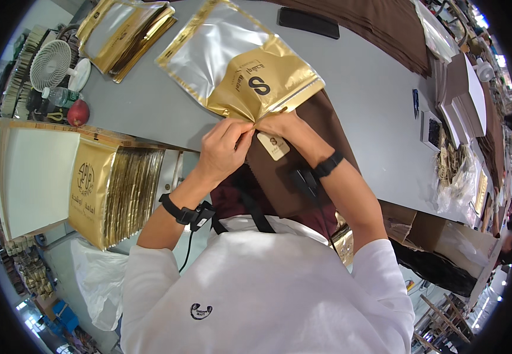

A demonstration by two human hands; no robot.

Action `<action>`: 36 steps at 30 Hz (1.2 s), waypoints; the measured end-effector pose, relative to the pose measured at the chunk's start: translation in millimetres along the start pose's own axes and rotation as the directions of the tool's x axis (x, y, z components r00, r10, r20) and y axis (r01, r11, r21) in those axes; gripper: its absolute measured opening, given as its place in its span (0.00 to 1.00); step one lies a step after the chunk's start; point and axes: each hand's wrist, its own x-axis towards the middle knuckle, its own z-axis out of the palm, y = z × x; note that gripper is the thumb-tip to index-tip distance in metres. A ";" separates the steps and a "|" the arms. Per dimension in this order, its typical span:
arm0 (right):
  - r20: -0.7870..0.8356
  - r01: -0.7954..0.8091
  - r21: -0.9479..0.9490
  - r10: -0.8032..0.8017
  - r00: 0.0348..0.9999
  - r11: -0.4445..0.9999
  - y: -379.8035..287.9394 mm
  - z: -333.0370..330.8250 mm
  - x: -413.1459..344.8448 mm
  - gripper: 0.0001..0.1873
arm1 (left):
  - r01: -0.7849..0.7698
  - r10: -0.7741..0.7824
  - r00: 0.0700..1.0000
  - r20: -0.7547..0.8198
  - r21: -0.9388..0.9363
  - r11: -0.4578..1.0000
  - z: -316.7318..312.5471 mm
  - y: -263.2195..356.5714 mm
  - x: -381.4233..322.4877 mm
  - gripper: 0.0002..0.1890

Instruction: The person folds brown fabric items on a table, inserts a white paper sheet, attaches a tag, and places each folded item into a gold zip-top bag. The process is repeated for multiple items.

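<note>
A gold plastic pouch with a clear window (269,66) lies on the grey table in front of me, its near edge bunched together between my hands. My left hand (225,148) pinches that edge with thumb and forefinger. My right hand (278,124) meets it there, fingers on the same gathered edge and partly hidden by the pouch. Just below the fingers, a cream swing tag (273,146) rests over folded dark brown fabric (273,186), which hangs over the table's near edge towards my lap. Whether the tag is tied to the fabric or held cannot be told.
More gold pouches (123,35) are stacked at the back left, near a white fan (51,65) and a red rubber bulb (78,113). A box of packed pouches (92,190) stands left. A black phone (309,23) and brown fabric (384,31) lie behind; white boards (464,97) are right.
</note>
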 end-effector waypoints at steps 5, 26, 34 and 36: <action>-0.007 0.060 0.042 -0.060 0.998 0.997 0.5 -2.4 15.9 0.30 | 0.165 -0.166 0.986 -0.032 -0.032 0.986 -17.2 -13.0 15.3 0.12; -0.159 0.256 -0.024 -0.256 0.953 0.966 45.2 -21.7 8.3 0.25 | -0.090 -0.067 0.903 0.424 0.339 0.936 -9.5 -18.8 21.6 0.28; -0.235 0.245 -0.074 -0.256 0.938 0.967 44.8 -68.6 -78.9 0.24 | -0.138 -0.017 0.915 0.404 0.351 0.926 -10.8 -18.6 20.9 0.27; -0.130 0.194 -0.001 -0.193 0.973 0.981 41.3 -88.5 -135.5 0.25 | -0.125 -0.020 0.918 0.395 0.337 0.933 -10.4 -18.4 20.9 0.27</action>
